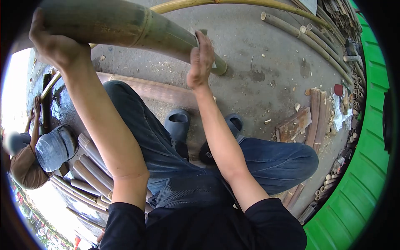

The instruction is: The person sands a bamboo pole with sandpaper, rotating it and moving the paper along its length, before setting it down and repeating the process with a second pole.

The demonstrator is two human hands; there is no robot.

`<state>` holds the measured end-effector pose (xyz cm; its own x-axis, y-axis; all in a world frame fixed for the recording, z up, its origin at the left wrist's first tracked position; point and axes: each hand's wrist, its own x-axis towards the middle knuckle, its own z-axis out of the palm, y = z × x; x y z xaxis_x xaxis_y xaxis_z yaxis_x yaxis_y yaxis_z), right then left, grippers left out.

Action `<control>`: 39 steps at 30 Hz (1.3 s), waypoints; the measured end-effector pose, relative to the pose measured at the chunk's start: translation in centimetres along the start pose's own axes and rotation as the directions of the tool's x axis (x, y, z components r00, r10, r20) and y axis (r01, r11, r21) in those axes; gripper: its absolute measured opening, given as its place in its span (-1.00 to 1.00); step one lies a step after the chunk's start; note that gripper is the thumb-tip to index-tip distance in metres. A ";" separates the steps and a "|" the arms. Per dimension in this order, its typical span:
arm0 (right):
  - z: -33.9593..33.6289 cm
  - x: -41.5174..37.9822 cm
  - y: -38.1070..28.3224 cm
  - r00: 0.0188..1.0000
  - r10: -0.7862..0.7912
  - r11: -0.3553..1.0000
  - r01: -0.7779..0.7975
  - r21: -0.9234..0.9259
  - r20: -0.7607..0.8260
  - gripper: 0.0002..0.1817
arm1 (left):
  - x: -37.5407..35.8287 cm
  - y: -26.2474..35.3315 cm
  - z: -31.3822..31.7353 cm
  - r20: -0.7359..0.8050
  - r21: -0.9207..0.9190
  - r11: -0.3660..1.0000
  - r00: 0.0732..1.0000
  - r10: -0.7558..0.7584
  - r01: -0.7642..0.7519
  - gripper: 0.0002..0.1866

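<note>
A thick green-brown bamboo pole [110,24] slants across the top of my view, from the upper left down to an end near the middle. My left hand [60,49] is closed on its thick part at the left, supporting it from below, with some fingers hidden. Near the far end, my right hand [201,61] lies against the pole's side with its fingers pressed together. Small edges of something thin show beside the right fingers; I cannot make out what it is.
A flat bamboo slab [154,92] lies on the concrete floor before my sandals [177,123]. Bamboo poles [285,26] lie at upper right, beside a green corrugated wall [354,183]. At left, another person [29,162] is near a large water bottle [51,151] and split bamboo pieces [93,175].
</note>
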<state>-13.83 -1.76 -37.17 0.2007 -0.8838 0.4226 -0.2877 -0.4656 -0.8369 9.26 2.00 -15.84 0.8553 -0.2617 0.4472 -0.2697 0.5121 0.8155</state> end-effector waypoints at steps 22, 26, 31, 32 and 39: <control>-3.5 -5.4 18.4 0.879 0.476 0.879 -0.475 0.050 -0.019 -0.22 | -1.1 0.6 -2.4 -0.168 0.088 0.990 0.982 -0.091 0.107 -0.29; -4.5 -3.7 14.0 0.777 0.613 0.688 -0.613 0.388 0.140 -0.20 | -1.2 0.2 -2.4 -0.127 0.052 0.995 0.988 -0.082 0.089 -0.31; -2.4 -3.0 6.1 0.999 0.044 0.998 -0.043 -0.042 0.016 -0.26 | -0.5 -0.3 -3.0 -0.004 0.016 0.996 0.997 -0.083 0.083 -0.27; -3.1 -2.8 8.9 0.999 0.036 0.999 -0.036 -0.038 -0.005 -0.26 | -0.4 -0.3 -2.7 0.011 0.003 0.997 0.997 -0.072 0.072 -0.27; -4.9 0.9 5.8 0.857 0.365 0.912 -0.407 0.044 0.364 -0.20 | -1.5 0.1 -1.9 0.083 -0.157 0.981 0.991 -0.105 0.117 -0.15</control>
<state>-19.92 -5.43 -39.95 0.4076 -0.9105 -0.0696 -0.3035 -0.0632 -0.9507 8.81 3.98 -17.10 0.8394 -0.3809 0.3877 -0.0949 0.5996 0.7946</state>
